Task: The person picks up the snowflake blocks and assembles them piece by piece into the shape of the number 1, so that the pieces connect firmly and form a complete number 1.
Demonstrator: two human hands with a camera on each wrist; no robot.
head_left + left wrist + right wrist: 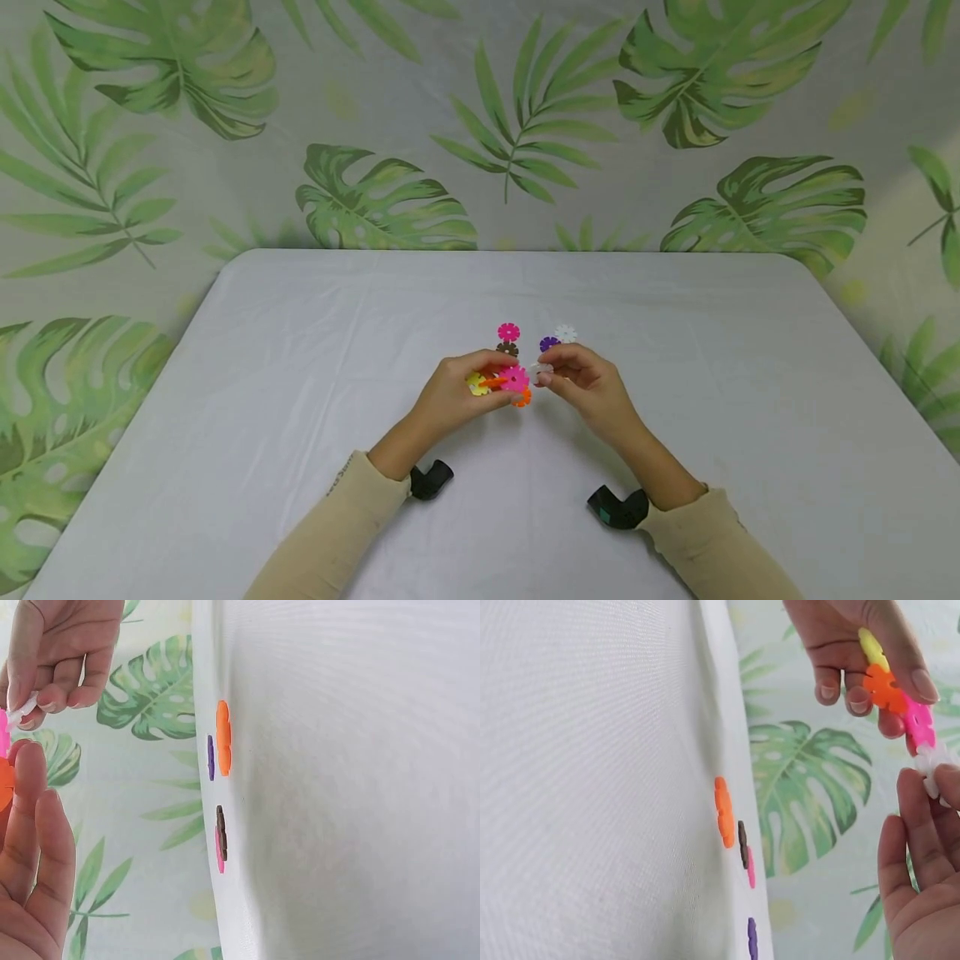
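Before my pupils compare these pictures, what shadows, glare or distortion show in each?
Head: soft-edged shadows on the tabletop near the left hand and right hand, no harsh glare; left wrist: the tabletop turned sideways, with fine ripple lines; right wrist: sideways too, similar fine lines at upper left.

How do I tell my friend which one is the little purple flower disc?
On the white-covered table, look just past the right hand. The purple notched disc lies there beside a white notched disc. It's the only purple piece.
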